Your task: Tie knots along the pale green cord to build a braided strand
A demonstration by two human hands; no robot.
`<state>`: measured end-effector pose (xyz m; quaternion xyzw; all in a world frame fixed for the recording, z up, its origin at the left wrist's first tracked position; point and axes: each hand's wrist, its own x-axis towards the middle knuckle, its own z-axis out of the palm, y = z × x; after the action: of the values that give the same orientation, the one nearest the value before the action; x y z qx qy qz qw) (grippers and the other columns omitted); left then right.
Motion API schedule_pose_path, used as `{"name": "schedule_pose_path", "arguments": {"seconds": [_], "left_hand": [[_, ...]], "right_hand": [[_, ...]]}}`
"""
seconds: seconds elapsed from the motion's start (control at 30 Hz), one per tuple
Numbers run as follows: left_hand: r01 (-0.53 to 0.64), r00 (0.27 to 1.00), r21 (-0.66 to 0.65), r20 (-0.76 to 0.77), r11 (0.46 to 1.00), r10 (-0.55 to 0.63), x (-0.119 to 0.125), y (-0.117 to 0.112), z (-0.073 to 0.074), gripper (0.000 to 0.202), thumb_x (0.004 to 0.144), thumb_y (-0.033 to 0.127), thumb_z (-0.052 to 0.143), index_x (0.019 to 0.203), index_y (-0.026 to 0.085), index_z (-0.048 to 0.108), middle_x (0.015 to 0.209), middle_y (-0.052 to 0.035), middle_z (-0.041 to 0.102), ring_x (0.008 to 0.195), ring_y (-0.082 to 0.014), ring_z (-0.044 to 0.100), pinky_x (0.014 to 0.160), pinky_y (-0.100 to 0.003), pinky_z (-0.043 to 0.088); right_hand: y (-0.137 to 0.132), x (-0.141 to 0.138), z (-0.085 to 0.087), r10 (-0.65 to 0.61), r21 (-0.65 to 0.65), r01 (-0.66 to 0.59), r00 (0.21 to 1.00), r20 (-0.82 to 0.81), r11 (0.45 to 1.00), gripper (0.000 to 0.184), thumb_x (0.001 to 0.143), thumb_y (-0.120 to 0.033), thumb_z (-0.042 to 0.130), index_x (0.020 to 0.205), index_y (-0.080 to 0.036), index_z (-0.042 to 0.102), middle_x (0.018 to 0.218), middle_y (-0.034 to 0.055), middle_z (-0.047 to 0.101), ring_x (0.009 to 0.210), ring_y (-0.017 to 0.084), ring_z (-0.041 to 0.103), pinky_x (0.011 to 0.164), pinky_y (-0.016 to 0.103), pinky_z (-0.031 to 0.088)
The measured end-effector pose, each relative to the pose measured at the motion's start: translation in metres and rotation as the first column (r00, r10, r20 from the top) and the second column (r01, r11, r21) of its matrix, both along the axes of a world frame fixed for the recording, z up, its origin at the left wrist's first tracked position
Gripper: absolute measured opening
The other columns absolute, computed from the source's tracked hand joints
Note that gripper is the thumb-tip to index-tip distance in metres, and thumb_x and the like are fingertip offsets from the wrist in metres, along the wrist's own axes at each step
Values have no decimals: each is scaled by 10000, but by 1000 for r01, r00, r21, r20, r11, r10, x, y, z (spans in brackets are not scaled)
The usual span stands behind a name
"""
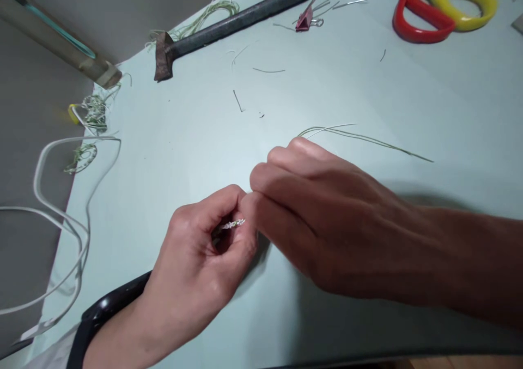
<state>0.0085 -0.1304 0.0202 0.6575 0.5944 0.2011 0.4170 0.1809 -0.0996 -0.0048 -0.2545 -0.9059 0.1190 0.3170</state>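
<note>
Just below the frame's centre, a white-and-green braided strand (233, 224) runs inside the left hand (204, 249), pinched by its curled fingers, while the right hand (327, 211) meets them, its folded grip hidden.

- Braided strand (233, 224): mostly hidden in the left hand's grip (208, 243)
- Right hand (322, 211): fingertips hidden behind knuckles
- Scissors (433, 12): cut off by top edge
- Dark speck (262, 115): too small to identify

Hammer (241, 22) at far edge of tbl (347, 74), head L, handle angled up R. Red binder clip (303, 21) just beside handle end. Scissors (443, 18) far R, red + yel grips, blades cut off by frame. White cable (87, 231) looped over L edge.
</note>
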Motion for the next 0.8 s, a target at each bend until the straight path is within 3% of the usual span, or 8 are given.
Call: {"name": "schedule_pose_path", "arguments": {"seconds": [0.13, 0.27, 0.4, 0.57, 0.8], "left_hand": [[-11, 997, -17, 70, 1000, 12, 0, 2, 0, 226, 772, 134, 566, 581, 203, 466, 537, 63, 398, 517, -95, 299, 435, -197, 272], [-17, 951, -268, 294, 963, 99, -12, 6, -7, 132, 842, 223, 662, 716, 207, 627, 648, 36, 544, 600, -108, 410, 518, -213, 330], [17, 870, -439, 449, 898, 203, -22, 8, -12, 149, 903, 299, 689, 784, 216, 658, 608, 53, 466, 554, -95, 292, 505, -239, 241], [1, 825, -502, 490, 865, 283, -23, 7, -10, 182, 907, 318, 711, 772, 209, 657, 586, 51, 418, 546, -96, 259, 507, -267, 189], [9, 778, -508, 545, 861, 313, -19, 6, -6, 203, 943, 295, 650, 759, 211, 662, 559, 40, 374, 533, -105, 257, 512, -275, 205]], "right_hand": [[0, 1, -1, 12, 29, -11, 1000, -25, 1000, 370, 939, -16, 344, 675, -164, 558, 666, -4, 451, 636, 135, 317, 640, 338, 320], [-2, 4, 0, -56, -86, 50, 997, -62, 995, 366, 953, -25, 383, 630, -176, 466, 633, -41, 360, 604, 106, 283, 638, 305, 333], [-1, 7, -1, -87, -124, 77, 994, -70, 989, 312, 937, -41, 450, 656, -174, 482, 665, -39, 441, 652, 100, 372, 630, 281, 332], [1, 12, -5, -37, -49, 36, 999, -31, 998, 286, 968, -67, 457, 767, -153, 641, 758, -6, 571, 725, 114, 458, 699, 300, 389], [3, 14, -6, -6, -17, 6, 1000, -27, 1000, 250, 988, -94, 475, 881, -123, 700, 799, 7, 625, 737, 131, 500, 717, 328, 420]]}}
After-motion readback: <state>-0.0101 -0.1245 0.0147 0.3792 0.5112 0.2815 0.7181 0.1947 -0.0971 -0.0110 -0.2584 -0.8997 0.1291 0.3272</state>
